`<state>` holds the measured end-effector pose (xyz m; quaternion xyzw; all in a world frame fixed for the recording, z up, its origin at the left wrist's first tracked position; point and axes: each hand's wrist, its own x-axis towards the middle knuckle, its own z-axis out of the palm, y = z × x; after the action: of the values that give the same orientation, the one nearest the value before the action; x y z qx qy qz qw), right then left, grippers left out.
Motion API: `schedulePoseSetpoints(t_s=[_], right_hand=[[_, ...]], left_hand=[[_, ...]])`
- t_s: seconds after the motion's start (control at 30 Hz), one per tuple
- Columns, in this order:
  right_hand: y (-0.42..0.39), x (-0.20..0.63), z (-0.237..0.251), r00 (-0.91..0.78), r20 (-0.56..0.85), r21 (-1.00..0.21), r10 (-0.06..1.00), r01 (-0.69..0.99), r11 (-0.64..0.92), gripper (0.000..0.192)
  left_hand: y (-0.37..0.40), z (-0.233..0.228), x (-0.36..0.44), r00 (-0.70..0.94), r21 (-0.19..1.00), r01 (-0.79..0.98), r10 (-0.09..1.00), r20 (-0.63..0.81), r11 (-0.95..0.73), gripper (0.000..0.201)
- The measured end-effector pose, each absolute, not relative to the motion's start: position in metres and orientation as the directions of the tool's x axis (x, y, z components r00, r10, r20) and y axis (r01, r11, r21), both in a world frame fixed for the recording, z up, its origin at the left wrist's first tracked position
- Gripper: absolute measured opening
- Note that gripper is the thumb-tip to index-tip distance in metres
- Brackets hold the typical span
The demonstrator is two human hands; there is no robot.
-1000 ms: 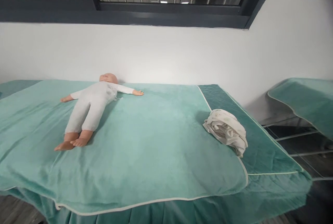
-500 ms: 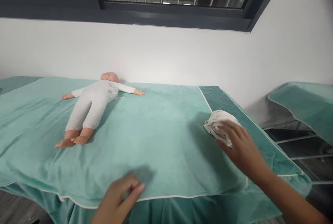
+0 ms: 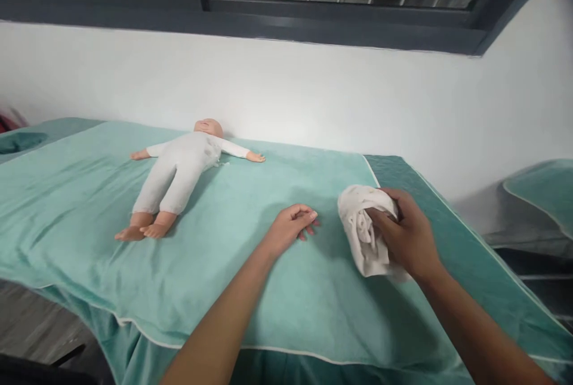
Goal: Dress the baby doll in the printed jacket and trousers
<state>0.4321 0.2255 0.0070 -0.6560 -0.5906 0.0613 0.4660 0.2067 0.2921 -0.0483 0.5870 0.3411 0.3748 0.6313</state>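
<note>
The person's right hand clasps a crumpled, off-white cloth bundle above a velvety pale-green blanket. The left hand, loosely half-curled and empty, hovers nearby. Farther left, a white-suited baby doll lies face-up.

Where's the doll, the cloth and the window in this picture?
Doll (image 3: 184,154), head view: on the lower torso of its white suit.
Cloth (image 3: 366,245), head view: on its front folds.
Window (image 3: 286,19), head view: on its dark lower frame.

left hand loosely curled; right hand gripping; both extended forward
</note>
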Motion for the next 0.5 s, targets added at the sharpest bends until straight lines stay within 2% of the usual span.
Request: schedulePoseSetpoints(t_s=[0.13,0.27,0.37,0.43,0.5], right_hand=[[0.261,0.377,0.027,0.329,0.484,-0.826,0.811,0.477,0.3,0.034],[0.314,0.344,0.001,0.337,0.399,-0.913,0.853,0.231,0.336,0.038],[0.336,0.334,-0.03,0.247,0.408,-0.903,0.879,0.253,0.348,0.044],[0.338,0.332,-0.044,0.189,0.463,-0.855,0.866,0.352,0.38,0.046],[0.332,0.333,-0.048,0.144,0.571,-0.759,0.808,0.469,0.452,0.045]], left_hand=[[0.293,-0.051,0.198,0.467,0.891,-0.435,0.879,0.096,0.134,0.052],[0.294,-0.06,0.196,0.45,0.801,-0.559,0.89,0.078,0.213,0.07],[0.296,-0.067,0.196,0.444,0.728,-0.617,0.896,0.008,0.299,0.081],[0.298,-0.067,0.196,0.419,0.695,-0.648,0.908,-0.016,0.311,0.072],[0.3,-0.063,0.197,0.397,0.67,-0.673,0.917,-0.031,0.314,0.062]])
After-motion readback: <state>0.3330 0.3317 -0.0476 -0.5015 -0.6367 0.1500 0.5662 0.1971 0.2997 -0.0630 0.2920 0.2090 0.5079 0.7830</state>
